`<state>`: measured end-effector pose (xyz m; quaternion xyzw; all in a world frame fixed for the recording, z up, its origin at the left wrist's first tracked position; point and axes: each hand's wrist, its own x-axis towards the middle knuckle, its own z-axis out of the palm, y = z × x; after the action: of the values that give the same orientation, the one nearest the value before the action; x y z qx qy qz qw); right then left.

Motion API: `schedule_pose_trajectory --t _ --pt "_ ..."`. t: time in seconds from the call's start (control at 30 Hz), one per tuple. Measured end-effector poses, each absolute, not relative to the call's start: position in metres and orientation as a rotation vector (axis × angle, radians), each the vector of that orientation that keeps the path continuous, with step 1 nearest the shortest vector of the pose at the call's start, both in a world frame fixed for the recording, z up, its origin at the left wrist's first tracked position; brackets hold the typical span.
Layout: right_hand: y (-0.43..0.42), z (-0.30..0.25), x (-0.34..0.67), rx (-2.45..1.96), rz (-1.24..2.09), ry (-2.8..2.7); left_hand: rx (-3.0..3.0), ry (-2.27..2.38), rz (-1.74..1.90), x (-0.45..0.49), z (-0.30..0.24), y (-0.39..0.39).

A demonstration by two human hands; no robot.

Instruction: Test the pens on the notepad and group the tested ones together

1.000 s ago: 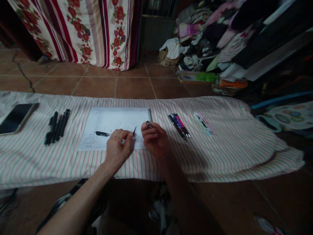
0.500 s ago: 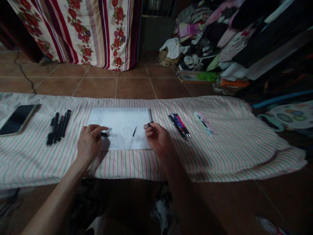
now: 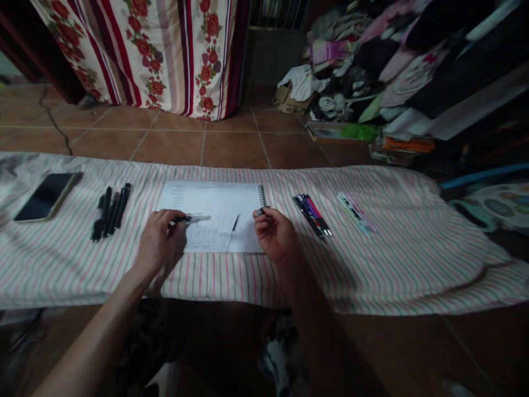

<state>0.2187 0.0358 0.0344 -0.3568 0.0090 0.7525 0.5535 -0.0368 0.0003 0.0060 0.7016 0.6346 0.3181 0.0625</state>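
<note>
Striped cloth [image 3: 413, 259] runs beneath a phone [image 3: 46, 197], then black pens [image 3: 111, 212]; the left hand [image 3: 157, 234] pinches a black pen part [image 3: 182, 219] over the notebook [image 3: 219, 196], where a slim refill [image 3: 235, 223] lies; the right hand [image 3: 275, 231] grips a small dark piece [image 3: 260, 212]; beyond, mixed pens [image 3: 312, 215], then pale pens [image 3: 355, 212].

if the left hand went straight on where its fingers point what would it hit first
Probably the thin black pen refill on the paper; if the left hand passes above it, the right hand. Height is unclear.
</note>
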Motion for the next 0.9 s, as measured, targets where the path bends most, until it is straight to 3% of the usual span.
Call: schedule_pose_trajectory --t 0.9 --pt "0.034 0.033 0.219 -0.872 1.749 -0.051 2.136 1.817 1.153 -0.032 0.018 -0.009"
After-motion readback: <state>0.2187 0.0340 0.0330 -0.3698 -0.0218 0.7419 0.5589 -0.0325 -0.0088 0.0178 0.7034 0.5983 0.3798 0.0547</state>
